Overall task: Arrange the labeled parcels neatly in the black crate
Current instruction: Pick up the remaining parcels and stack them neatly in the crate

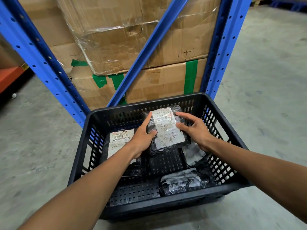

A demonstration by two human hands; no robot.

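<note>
Black crate (pixel 166 205) on concrete floor (pixel 265 80), directly in front of blue rack (pixel 146 52) loaded w/ taped cardboard boxes (pixel 132 39).

Contents: four black-wrapped parcels visible, all inside crate.
- Held parcel (pixel 167 130): centre-rear, label up, tilted, far end against or near back wall; contact w/ crate floor not confirmable. Likely held label-up so label stays readable once laid flat.
- Left parcel (pixel 118 145): flat by left wall, label up, partly covered by left forearm. Looks already placed.
- Right parcel (pixel 195 153): by right wall, under right wrist, label glare, text unreadable.
- Front parcel (pixel 181 182): near front wall, crumpled wrap, lying askew; likely needs straightening.

Left hand (pixel 142 138): closed on held parcel's left edge, thumb on top near label, fingers extended along far side.
Right hand (pixel 194 128): gripping right edge of same parcel, thumb and fingertips pressed at label border, palm raised off it.

Pose: both arms extended forward and down, forearms converging over crate, wrists roughly level. Two-sided grip suits squaring parcel vs. back wall.

Assessment: arranging underway, approx. mid-task; bare crate floor in centre and front-left remains unfilled. Risk: slick wrap may slip.
</note>
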